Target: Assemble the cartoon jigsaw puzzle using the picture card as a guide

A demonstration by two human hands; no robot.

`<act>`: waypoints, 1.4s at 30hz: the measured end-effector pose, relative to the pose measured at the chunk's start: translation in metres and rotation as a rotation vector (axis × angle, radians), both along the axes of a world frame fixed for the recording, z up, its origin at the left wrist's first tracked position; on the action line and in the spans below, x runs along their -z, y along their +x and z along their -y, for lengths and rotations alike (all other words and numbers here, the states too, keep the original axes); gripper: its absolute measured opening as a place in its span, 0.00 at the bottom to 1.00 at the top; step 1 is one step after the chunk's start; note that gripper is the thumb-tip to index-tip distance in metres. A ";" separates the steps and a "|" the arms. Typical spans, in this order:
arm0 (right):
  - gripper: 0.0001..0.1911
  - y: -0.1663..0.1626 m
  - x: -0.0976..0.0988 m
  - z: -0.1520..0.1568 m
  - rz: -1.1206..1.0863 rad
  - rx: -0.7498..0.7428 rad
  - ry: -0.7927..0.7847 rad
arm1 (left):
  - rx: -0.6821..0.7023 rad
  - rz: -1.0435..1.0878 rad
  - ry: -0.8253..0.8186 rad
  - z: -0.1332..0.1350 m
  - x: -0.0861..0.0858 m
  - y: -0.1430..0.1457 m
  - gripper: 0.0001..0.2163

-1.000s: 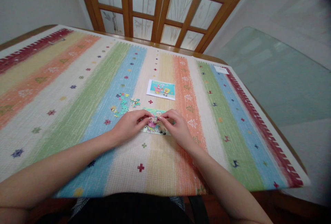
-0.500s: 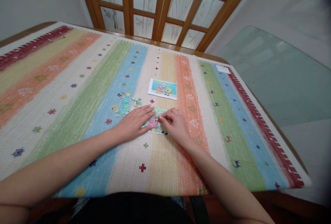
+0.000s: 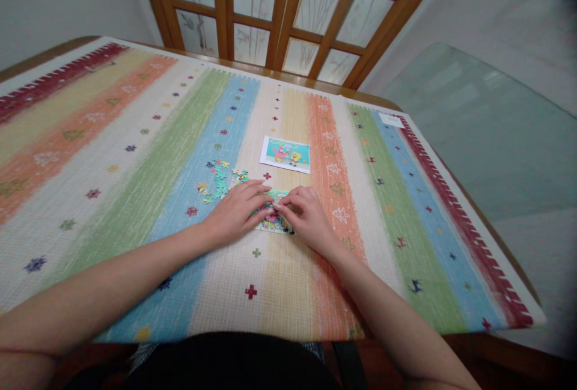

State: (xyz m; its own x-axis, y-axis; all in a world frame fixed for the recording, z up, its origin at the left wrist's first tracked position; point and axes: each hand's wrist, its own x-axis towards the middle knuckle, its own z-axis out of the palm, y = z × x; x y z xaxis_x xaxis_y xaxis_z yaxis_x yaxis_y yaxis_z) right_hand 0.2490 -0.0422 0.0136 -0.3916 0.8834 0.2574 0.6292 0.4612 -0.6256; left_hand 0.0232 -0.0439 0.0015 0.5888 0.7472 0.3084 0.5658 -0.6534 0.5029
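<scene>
A partly assembled cartoon jigsaw puzzle [image 3: 273,225] lies on the tablecloth, largely covered by my hands. My right hand [image 3: 309,216] is over its right side, thumb and forefinger pinched on a small puzzle piece [image 3: 276,204] whose picture I cannot make out. From the left, my left hand [image 3: 238,211] reaches over the puzzle's edge. Its fingers are bent and slightly apart, with thumb and forefinger tips close to my right fingertips. Loose puzzle pieces [image 3: 220,182] are scattered just beyond my left hand.
A reference picture card [image 3: 287,154] with the cartoon characters lies behind the puzzle. The striped tablecloth [image 3: 175,137] covers the table. At the far right corner is a small white paper [image 3: 392,120]. Wooden glazed doors [image 3: 252,17] stand behind the table.
My left hand has gone from lying flatter to bending its fingers, its thumb and forefinger now nearer my right fingertips. My right pinch has shifted slightly left.
</scene>
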 end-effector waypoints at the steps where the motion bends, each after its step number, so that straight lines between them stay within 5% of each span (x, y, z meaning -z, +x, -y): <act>1: 0.07 -0.001 -0.001 0.001 -0.019 -0.011 -0.003 | 0.005 0.034 0.003 0.000 -0.002 0.001 0.10; 18: 0.10 -0.003 -0.010 0.012 -0.180 -0.099 -0.067 | -0.010 0.269 -0.150 0.004 -0.015 0.009 0.12; 34: 0.12 -0.008 -0.014 0.016 -0.144 -0.151 -0.066 | -0.029 0.160 -0.113 0.006 -0.010 0.013 0.13; 42: 0.11 -0.003 -0.004 0.010 0.006 -0.005 0.003 | -0.063 0.108 -0.039 0.003 -0.012 0.006 0.11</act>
State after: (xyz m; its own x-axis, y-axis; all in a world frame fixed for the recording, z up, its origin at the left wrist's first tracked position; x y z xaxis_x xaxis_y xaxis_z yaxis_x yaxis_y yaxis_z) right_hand 0.2457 -0.0520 0.0175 -0.3973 0.8808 0.2574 0.6309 0.4659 -0.6204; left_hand 0.0293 -0.0471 0.0134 0.5048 0.7947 0.3371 0.5464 -0.5965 0.5879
